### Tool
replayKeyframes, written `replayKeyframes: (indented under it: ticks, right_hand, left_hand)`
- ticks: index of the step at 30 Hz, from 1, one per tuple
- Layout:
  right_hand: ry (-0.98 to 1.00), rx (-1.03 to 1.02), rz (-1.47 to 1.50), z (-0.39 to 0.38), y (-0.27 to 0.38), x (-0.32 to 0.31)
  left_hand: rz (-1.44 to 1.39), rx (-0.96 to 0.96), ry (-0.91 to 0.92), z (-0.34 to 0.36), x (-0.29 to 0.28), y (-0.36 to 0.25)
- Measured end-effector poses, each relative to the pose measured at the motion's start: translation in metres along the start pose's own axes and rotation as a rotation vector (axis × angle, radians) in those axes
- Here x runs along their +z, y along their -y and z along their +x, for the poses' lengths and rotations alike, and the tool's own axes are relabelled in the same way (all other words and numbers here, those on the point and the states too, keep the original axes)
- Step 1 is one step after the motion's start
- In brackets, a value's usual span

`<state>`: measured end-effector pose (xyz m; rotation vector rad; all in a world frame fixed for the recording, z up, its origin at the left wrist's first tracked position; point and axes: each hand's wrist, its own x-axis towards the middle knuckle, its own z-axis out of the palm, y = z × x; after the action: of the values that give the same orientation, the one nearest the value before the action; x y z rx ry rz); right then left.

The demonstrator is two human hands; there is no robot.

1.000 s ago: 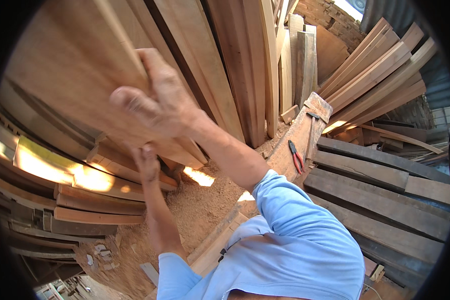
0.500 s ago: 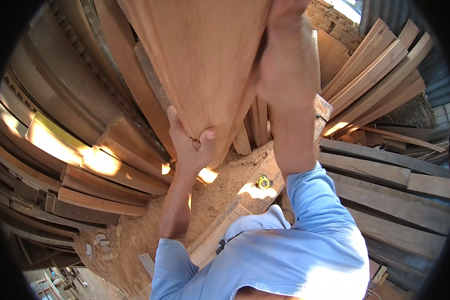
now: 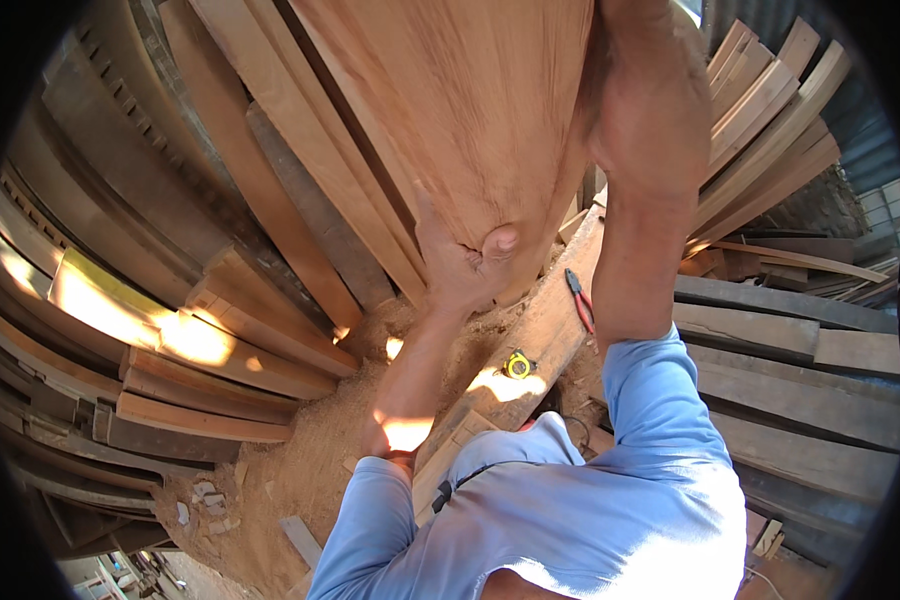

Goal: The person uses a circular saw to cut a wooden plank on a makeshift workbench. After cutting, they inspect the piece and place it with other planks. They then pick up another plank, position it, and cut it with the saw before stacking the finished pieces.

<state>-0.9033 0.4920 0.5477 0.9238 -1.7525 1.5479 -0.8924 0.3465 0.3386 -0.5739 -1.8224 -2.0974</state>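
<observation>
A broad reddish-brown wooden board point(image 3: 460, 110) stands tilted up close in front of me, its upper part running out of view. My left hand point(image 3: 465, 260) is closed on the board's lower end, the thumb lying over the near face. Higher up, my right hand point(image 3: 655, 110) presses against the board's right edge; its fingers are blurred and mostly hidden behind the wood. Below the board, a yellow tape measure point(image 3: 519, 365) and pliers with red handles point(image 3: 581, 302) lie on a thick wooden beam point(image 3: 490, 390).
Long planks point(image 3: 260, 200) lean close together along the left and ahead. More boards point(image 3: 770, 110) stand at the far right, above a stack of grey planks point(image 3: 800, 400). Sawdust point(image 3: 310, 450) covers the ground at lower left, with small wood scraps point(image 3: 210, 500) on it.
The board and both my hands have shifted to the right. The pliers on the beam and more leaning planks behind the board's left side have come into sight.
</observation>
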Motion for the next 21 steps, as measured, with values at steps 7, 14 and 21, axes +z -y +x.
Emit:
replayKeyframes:
  ticks: [7, 14, 21]
  right_hand:
    - [-0.241, 0.098, -0.344, -0.056, -0.105, -0.031]
    - [-0.21, 0.457, -0.441, -0.165, -0.276, -0.078]
    - [-0.203, 0.538, -0.327, -0.103, -0.322, -0.058]
  left_hand:
    - [0.485, -0.039, 0.218, 0.005, 0.023, 0.066]
    - [0.798, -0.213, 0.435, -0.028, -0.041, 0.082]
    - [1.08, -0.927, 0.451, -0.199, -0.211, 0.119]
